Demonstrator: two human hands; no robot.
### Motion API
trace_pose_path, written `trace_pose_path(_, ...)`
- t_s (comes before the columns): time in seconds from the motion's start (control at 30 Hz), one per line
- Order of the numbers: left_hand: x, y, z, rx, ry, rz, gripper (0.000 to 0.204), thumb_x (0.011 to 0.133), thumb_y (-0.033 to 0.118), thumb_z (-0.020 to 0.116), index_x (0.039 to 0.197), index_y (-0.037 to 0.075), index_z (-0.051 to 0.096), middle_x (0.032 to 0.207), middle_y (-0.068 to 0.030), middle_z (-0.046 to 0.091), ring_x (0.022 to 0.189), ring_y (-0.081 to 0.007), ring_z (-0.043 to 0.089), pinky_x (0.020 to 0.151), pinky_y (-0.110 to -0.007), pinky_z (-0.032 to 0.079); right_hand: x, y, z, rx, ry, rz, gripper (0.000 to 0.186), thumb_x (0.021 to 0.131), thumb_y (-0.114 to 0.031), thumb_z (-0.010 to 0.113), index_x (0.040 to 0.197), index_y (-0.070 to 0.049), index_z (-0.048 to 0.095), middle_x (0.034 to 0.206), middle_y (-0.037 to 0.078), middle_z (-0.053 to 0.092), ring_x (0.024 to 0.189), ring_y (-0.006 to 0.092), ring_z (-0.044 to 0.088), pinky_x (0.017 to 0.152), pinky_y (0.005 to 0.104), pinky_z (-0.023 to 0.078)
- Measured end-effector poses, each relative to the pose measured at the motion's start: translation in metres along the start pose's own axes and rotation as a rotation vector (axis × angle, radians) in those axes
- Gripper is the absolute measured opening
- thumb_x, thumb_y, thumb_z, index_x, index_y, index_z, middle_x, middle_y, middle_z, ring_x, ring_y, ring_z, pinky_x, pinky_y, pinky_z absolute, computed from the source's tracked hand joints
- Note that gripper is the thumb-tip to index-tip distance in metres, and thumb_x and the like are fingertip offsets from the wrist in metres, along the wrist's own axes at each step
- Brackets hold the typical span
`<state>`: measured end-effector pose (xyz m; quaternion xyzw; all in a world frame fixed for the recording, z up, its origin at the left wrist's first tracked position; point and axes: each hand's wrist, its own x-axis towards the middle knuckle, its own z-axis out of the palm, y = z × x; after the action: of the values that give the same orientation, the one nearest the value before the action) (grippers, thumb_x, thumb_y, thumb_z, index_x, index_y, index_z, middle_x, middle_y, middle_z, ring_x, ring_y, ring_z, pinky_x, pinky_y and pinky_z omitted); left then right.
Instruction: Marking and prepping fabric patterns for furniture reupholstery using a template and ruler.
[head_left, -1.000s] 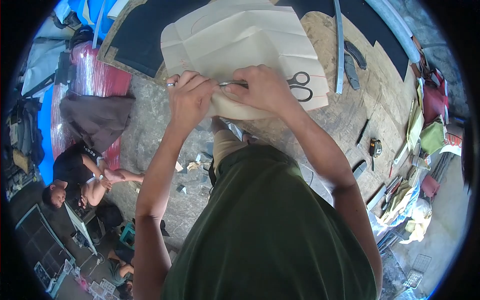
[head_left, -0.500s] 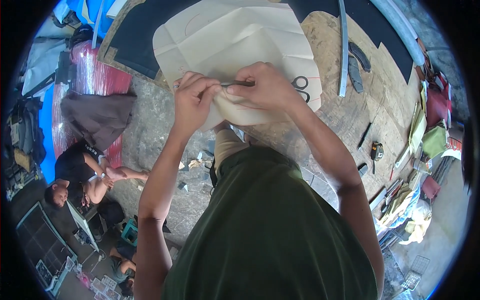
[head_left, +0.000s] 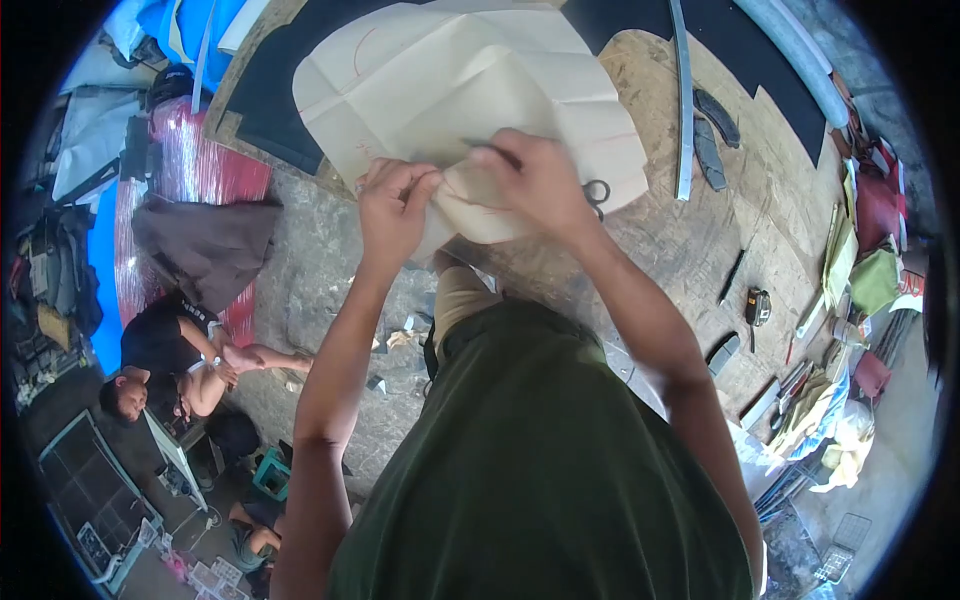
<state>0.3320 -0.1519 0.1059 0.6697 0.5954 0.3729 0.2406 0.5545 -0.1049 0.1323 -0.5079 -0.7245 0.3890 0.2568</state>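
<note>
Compared with half a second ago, the pale paper sheet (head_left: 455,85) sits a little farther left, and the right hand (head_left: 540,185) has lifted slightly away from the left hand (head_left: 393,210), hiding more of the scissors (head_left: 608,190). The sheet lies on the near side of the surface (head_left: 680,240), its near corner reaching past the edge. The left hand pinches a folded part of it between thumb and fingers; the right hand is curled, but blur means I cannot tell what its fingertips press on.

A tear looks the likeliest trouble, if the hands pull against each other where the paper is creased. With its corner overhanging, the sheet could slide off line should the left pinch slacken. If the scissors' blades sit within the right hand, which is hidden, a slip could nick a finger.

Dark material (head_left: 270,115) lies beneath the sheet's left side. To the right are a metal strip (head_left: 684,110), a slim black tool (head_left: 733,277) and a tape measure (head_left: 758,307). Beyond, on the left, a brown cloth (head_left: 207,250) drapes a wrapped red bundle (head_left: 188,165), near a seated person (head_left: 160,340).
</note>
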Motion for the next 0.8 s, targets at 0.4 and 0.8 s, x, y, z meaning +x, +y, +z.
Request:
trace_pose_path(0.4,-0.058,-0.072,0.054,0.258,-0.078,0.153,0.022,0.083,0.018,0.079,0.103,0.008,0.079,0.142,-0.0065,0.063,0.135,-0.0332,0.055,0.111,-0.052,0.040,-0.056,0.117,0.050,-0.374,0.107,0.141,0.030,0.097,-0.036,0.068,0.100,-0.005,0.070,0.084,0.014,0.074,0.075,0.0412,0.068,0.069,0.0488,0.054)
trace_pose_path(0.8,-0.061,-0.084,0.075,0.328,-0.042,0.107,0.018,0.085,0.013,0.077,0.101,0.004,0.075,0.149,-0.0116,0.063,0.143,-0.0364,0.052,0.117,-0.056,0.038,-0.053,0.123,0.057,-0.514,0.103,0.171,0.032,0.100,-0.040,0.065,0.101,-0.008,0.066,0.090,0.016,0.075,0.077,0.0423,0.071,0.069,0.0509,0.057)
